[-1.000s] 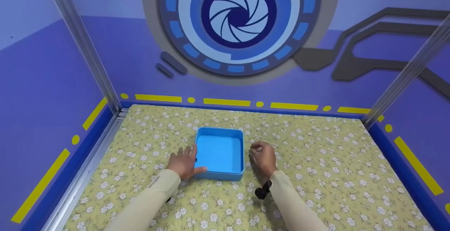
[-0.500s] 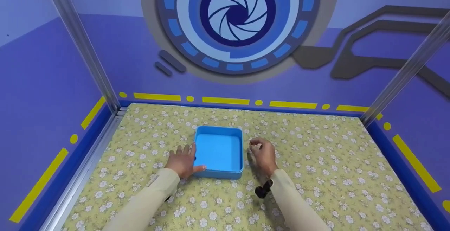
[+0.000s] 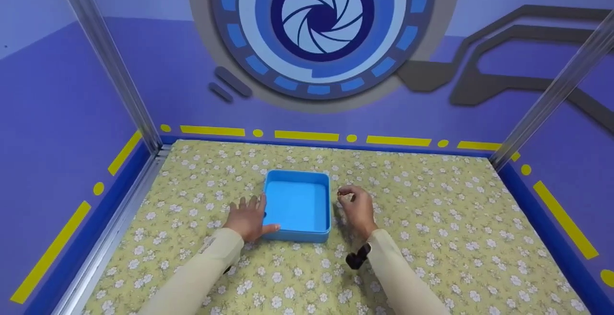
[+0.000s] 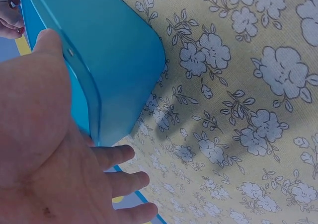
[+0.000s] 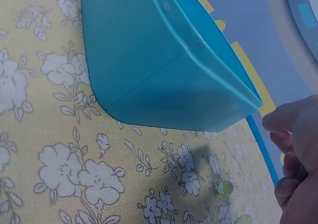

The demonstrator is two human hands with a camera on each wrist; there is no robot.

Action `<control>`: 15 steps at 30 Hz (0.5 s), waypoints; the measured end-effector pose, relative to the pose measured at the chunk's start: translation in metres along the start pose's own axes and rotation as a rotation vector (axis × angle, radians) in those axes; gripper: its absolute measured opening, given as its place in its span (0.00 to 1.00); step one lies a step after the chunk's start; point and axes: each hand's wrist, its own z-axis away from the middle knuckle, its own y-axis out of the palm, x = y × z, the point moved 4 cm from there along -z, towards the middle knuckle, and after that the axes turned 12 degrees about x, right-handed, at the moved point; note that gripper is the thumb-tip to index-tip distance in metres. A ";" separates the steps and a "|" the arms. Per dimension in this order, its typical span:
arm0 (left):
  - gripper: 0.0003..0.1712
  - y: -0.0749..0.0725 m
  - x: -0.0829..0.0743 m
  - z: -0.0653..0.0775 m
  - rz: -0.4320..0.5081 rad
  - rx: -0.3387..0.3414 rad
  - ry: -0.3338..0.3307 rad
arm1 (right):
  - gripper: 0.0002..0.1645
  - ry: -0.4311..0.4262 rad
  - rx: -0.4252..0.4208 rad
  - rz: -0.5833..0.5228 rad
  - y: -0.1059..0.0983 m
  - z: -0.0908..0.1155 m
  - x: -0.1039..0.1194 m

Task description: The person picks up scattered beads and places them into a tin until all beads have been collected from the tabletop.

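A light-blue square box (image 3: pixel 296 204), open at the top, stands on the flowered cloth. Spread, straight fingers of my left hand (image 3: pixel 245 219) lie at its left side, with the thumb over the near rim. In the left wrist view the thumb (image 4: pixel 48 42) touches the rim and three fingertips show past the box's corner. My right hand (image 3: pixel 357 209) is just right of the box, thumb and index finger pinching a tiny reddish-brown thing (image 3: pixel 339 194). In the right wrist view two glass marbles with green in them, one nearer the box (image 5: pixel 225 187) and another (image 5: pixel 243 219), lie below this hand.
The yellow cloth with white flowers (image 3: pixel 431 219) covers the table. A blue wall (image 3: pixel 307 123) with yellow dashes rises behind, and metal posts (image 3: pixel 112 65) stand at both back corners. A black strap device (image 3: pixel 358 256) is on the right wrist.
My right hand has moved slightly forward and closer to the box's right side, still pinching. My left hand stays at the box. The head view has shifted a little.
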 end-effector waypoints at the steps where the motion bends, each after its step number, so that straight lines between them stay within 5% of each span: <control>1: 0.55 0.000 0.000 0.000 0.002 0.001 0.000 | 0.08 0.005 0.001 0.003 0.000 0.000 0.000; 15: 0.54 -0.003 -0.002 0.004 -0.008 -0.025 0.012 | 0.10 0.031 0.005 -0.024 0.000 0.003 0.002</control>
